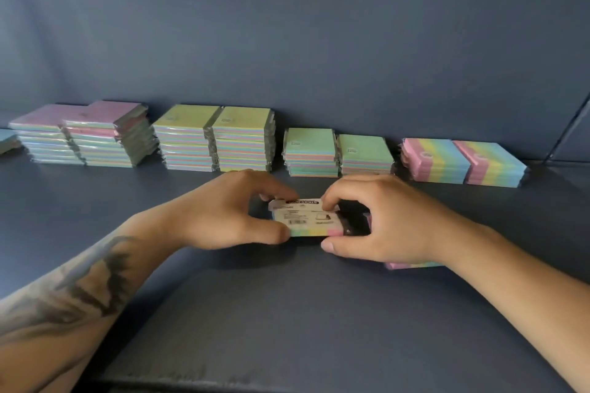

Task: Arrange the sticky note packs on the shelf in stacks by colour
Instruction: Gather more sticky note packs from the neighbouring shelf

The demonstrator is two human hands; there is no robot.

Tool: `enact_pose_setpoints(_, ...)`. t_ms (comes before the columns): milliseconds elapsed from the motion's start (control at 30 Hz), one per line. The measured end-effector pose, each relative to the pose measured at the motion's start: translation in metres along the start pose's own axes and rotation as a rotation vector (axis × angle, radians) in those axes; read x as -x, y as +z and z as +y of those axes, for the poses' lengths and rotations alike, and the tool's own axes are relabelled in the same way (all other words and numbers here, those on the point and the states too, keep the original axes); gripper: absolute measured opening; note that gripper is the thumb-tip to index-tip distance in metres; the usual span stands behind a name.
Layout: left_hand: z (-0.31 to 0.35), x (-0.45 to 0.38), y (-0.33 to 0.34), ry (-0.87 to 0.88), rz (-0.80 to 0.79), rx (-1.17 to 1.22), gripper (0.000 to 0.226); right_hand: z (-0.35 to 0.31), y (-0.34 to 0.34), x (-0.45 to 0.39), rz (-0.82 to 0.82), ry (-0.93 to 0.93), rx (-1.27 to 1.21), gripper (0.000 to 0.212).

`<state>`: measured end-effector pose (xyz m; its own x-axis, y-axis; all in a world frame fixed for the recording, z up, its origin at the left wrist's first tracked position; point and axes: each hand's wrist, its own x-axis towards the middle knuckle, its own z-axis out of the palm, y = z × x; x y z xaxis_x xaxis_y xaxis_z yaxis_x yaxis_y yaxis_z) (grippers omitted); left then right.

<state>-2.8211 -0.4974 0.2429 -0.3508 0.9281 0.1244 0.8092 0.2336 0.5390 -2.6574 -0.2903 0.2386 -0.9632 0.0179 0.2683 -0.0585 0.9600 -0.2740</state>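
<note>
Head view: a pack [305, 218] lies flat on the shelf [287, 313] in front of the stacks [245, 137], long axis left–right, white label side up with its print upside down, rainbow edge toward the viewer. Left hand [230, 217] and right hand [376, 226] both pinch it.

We are seeing two pink-topped stacks [86, 134], two yellow-green stacks [214, 137], two mint-green stacks [338, 153] and two rainbow-striped stacks [463, 163]. We are also counting two hands, left [223, 210] and right [383, 220], and one label-up pack [306, 218].
</note>
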Motion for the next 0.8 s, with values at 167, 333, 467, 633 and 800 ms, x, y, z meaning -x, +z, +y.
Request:
enact_pose_setpoints(167, 0.004, -0.005, 0.006, -0.080, 0.162, 0.416, 0.060, 0.000, 0.006, -0.001, 0.218, 0.073, -0.268, 0.003)
enact_pose_setpoints(333, 0.005, -0.006, 0.011, -0.111, 0.125, 0.610, 0.036, -0.005, 0.000, -0.001, 0.188, 0.191, -0.616, 0.012)
enact_pose_setpoints(467, 0.011, -0.005, 0.010, -0.131, 0.207, 0.693, 0.013, -0.008, -0.005, 0.001, 0.211, 0.189, -0.716, 0.017)
enact_pose_setpoints(633, 0.010, -0.006, 0.011, -0.118, 0.239, 0.874, 0.012, -0.010, -0.003, 0.001, 0.229, 0.211, -0.788, 0.025)
enact_pose_setpoints(800, 0.019, -0.007, 0.019, -0.085, 0.218, 1.054, 0.032, -0.013, 0.002, -0.002, 0.247, 0.260, -0.921, 0.049)
